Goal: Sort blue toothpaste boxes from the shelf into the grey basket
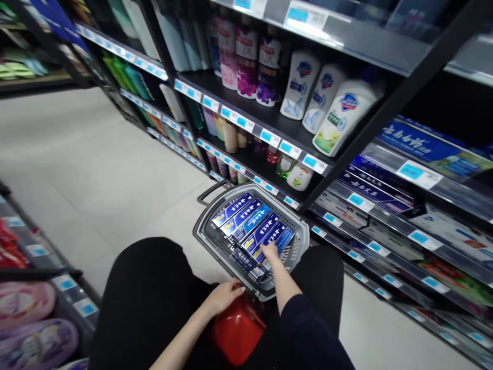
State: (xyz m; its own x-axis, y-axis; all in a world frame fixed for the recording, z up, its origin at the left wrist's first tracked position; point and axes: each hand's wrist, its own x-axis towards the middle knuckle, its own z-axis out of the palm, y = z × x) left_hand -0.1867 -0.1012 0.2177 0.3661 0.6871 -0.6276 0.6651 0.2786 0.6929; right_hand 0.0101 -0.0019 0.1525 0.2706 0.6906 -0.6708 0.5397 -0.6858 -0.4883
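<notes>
A grey shopping basket sits tilted between my knees, with several blue toothpaste boxes lying side by side in it. My right hand reaches into it, its curled fingers on the near end of a toothpaste box at the right of the row. Darker boxes lie nearer me in the basket. At the basket's near rim, my left hand has its thumb and fingers bent at the edge; some fingertips are hidden. A red object with a smooth surface is just below my left hand.
Shelves ahead carry body wash bottles, and those at right hold more toothpaste boxes. Shelf edges with price tags run close beyond the basket. Slippers lie on a rack at lower left. Pale floor stretches along the aisle.
</notes>
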